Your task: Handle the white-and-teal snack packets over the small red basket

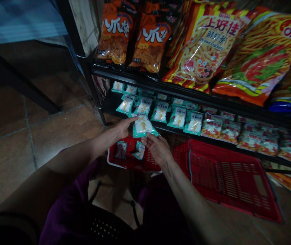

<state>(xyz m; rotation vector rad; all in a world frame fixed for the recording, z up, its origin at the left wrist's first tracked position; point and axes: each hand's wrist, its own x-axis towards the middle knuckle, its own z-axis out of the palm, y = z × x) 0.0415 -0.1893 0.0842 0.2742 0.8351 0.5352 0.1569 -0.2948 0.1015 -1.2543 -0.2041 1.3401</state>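
A teal-and-white snack bag [142,125] is held up in front of the lower shelf, its printed face towards me. My left hand [125,127] grips its upper left edge, thumb or finger lying on the front. My right hand [158,146] pinches the lower right edge. Below the bag stands a red shopping basket [151,162] with two small snack bags in it, a teal-and-white bag [140,150] and a darker-looking bag [121,149]. Similar teal bags [160,111] line the lower shelf just behind my hands.
Large orange chip bags [114,37] and prawn cracker bags [198,47] fill the upper shelf. Small red-and-white packets [211,126] continue along the lower shelf [111,103] to the right. Another red basket [227,177] sits at right on the tiled floor [7,149].
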